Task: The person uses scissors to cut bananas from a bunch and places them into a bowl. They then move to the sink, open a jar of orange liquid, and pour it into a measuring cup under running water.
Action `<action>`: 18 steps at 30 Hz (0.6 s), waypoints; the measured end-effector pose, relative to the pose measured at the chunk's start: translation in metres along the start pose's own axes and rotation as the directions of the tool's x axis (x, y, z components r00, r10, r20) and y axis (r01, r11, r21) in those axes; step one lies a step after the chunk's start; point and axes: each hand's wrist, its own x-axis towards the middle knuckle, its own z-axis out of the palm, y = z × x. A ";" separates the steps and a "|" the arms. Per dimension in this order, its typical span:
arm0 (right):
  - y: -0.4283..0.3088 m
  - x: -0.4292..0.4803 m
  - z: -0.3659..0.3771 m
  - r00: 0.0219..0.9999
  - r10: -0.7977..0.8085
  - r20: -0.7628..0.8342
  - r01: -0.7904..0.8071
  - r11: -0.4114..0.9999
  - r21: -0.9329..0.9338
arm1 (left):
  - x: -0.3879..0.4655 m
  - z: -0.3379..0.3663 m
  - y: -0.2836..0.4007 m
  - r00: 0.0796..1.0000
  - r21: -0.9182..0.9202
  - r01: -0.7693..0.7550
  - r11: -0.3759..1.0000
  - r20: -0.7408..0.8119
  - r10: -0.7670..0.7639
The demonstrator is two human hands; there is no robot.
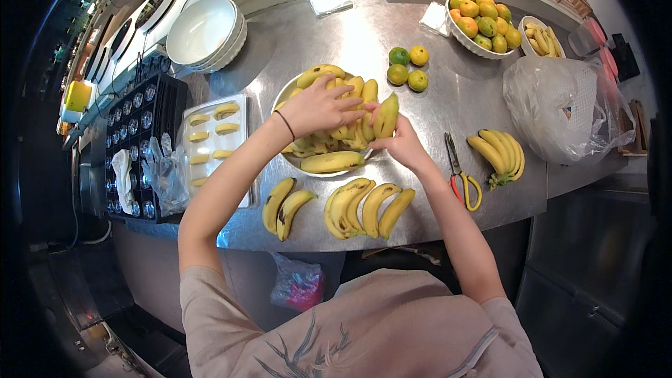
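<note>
A white bowl (pixel 336 174) heaped with bananas (pixel 332 161) stands before me on the steel table (pixel 362 16). My left hand (pixel 320 107) lies over the heap, its fingers spread and touching the fruit. At the bowl's right rim my right hand (pixel 403 142) grips a greenish-yellow banana (pixel 387 115), tip upward. Whether that banana is joined to others is hidden. Nearer me lie a pair of spotted bananas (pixel 278 207) and a row of several bananas (pixel 349 205). Scissors (pixel 462 184) with red and yellow handles rest right of my right forearm, beside a banana bunch (pixel 496 152).
Several green-yellow citrus fruits (pixel 408 69) sit behind the bowl. Farther right stand a citrus-filled bowl (pixel 480 48), a smaller banana bowl (pixel 543 40) and a clear plastic bag (pixel 567 107). Leftward are stacked white bowls (pixel 205 34), a tray (pixel 210 142) with banana-like pieces and a black crate (pixel 139 142).
</note>
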 end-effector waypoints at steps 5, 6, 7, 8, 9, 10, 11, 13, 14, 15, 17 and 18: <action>0.003 -0.001 0.001 0.997 0.056 0.048 -0.054 0.998 -0.040 | -0.028 -0.039 -0.016 0.963 -0.143 0.225 0.964 -0.118 -0.242; 0.005 0.000 0.000 0.997 0.059 0.044 -0.058 0.998 -0.023 | -0.038 -0.038 -0.016 0.945 -0.182 0.284 0.942 -0.113 -0.307; 0.007 0.001 -0.001 0.997 0.063 0.045 -0.063 0.998 -0.007 | -0.047 -0.035 -0.016 0.921 -0.220 0.345 0.912 -0.105 -0.374; 0.008 0.002 -0.002 0.997 0.067 0.045 -0.067 0.998 0.009 | -0.058 -0.022 -0.018 0.929 -0.315 0.331 0.890 -0.058 -0.366; 0.007 0.003 -0.002 0.996 0.071 0.044 -0.072 0.997 0.015 | -0.060 -0.014 -0.013 0.915 -0.355 0.372 0.858 -0.014 -0.403; 0.006 0.003 -0.002 0.996 0.077 0.042 -0.078 0.997 0.021 | -0.059 -0.007 -0.005 0.900 -0.394 0.412 0.822 0.032 -0.436; 0.007 0.003 -0.001 0.996 0.083 0.039 -0.084 0.996 0.028 | -0.059 -0.001 0.002 0.882 -0.429 0.452 0.782 0.080 -0.465; 0.011 0.003 -0.001 0.998 0.060 0.033 -0.061 0.998 0.029 | -0.064 0.012 0.012 0.841 -0.579 0.472 0.665 0.069 -0.537; 0.012 0.003 -0.001 0.998 0.048 0.031 -0.049 0.998 0.029 | -0.066 0.019 0.016 0.796 -0.661 0.479 0.578 0.050 -0.603; 0.013 0.002 -0.002 0.999 0.045 0.024 -0.046 0.999 0.019 | -0.066 0.023 0.019 0.748 -0.739 0.467 0.486 0.036 -0.663; 0.014 0.001 -0.004 0.999 0.040 0.013 -0.040 0.999 -0.001 | -0.072 0.028 0.022 0.665 -0.793 0.489 0.364 0.068 -0.744; 0.019 0.003 -0.005 0.998 -0.038 -0.048 0.034 0.995 -0.097 | -0.081 0.036 0.021 0.630 -0.832 0.473 0.289 0.090 -0.772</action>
